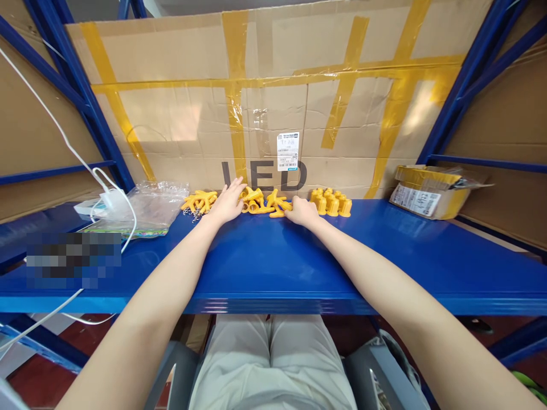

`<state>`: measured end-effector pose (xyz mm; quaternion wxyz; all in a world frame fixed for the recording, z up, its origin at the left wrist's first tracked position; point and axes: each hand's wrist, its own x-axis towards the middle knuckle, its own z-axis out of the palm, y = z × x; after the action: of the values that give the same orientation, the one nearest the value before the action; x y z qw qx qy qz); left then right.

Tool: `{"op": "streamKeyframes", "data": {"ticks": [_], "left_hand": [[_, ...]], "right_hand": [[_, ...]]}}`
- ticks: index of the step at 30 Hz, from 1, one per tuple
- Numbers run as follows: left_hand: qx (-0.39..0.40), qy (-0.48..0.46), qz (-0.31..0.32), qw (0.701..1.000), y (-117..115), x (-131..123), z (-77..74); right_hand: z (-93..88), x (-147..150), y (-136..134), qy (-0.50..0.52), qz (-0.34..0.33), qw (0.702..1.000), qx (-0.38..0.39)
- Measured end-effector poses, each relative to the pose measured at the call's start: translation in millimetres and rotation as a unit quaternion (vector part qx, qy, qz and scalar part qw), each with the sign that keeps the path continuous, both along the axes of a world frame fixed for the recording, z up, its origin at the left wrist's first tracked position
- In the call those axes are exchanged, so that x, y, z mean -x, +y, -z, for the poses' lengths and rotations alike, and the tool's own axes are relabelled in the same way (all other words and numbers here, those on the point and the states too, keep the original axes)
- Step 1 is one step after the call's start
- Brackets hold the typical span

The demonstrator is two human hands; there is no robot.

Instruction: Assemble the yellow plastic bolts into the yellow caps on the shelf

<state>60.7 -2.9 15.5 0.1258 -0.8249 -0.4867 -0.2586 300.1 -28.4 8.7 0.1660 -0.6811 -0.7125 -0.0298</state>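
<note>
My left hand [229, 201] lies with fingers stretched out between two groups of yellow plastic parts. To its left is a pile of yellow branched pieces [200, 200], with small shiny metal bits [195, 215] at its front. Beside its fingertips sit yellow hollow cup-like pieces [253, 200]. My right hand [304, 211] is closed, its fingers curled at the end of a yellow branched piece [285, 205]; the fingertips are partly hidden. More yellow branched pieces [274, 199] lie just left of it. Right of that hand, several yellow bell-shaped caps [332, 204] stand upright in rows.
Behind the blue shelf [265, 262] rises a taped cardboard sheet [183, 125] marked LED. A clear plastic bag [156, 208] and a white charger with cable [114, 200] lie at left, near a blurred-out dark object [72, 259]. An opened small carton [427, 192] sits at right.
</note>
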Motion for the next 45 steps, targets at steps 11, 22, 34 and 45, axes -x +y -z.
{"op": "streamKeyframes", "data": {"ticks": [11, 22, 34, 45], "left_hand": [[-0.013, 0.004, 0.019, 1.000, -20, -15, -7.2], [-0.074, -0.011, -0.022, 0.997, -27, -19, -9.5], [-0.031, -0.056, 0.032, 0.997, -28, -31, -14.0], [0.045, -0.012, -0.044, 0.998, -21, -27, -7.7]], "right_hand": [[-10.7, 3, -14, -0.039, -0.202, 0.951, -0.232], [-11.9, 11, -20, -0.092, -0.215, 0.949, -0.211], [-17.8, 6, -16, -0.117, -0.182, 0.949, -0.231], [-16.6, -12, -2, -0.150, -0.159, 0.921, -0.321]]}}
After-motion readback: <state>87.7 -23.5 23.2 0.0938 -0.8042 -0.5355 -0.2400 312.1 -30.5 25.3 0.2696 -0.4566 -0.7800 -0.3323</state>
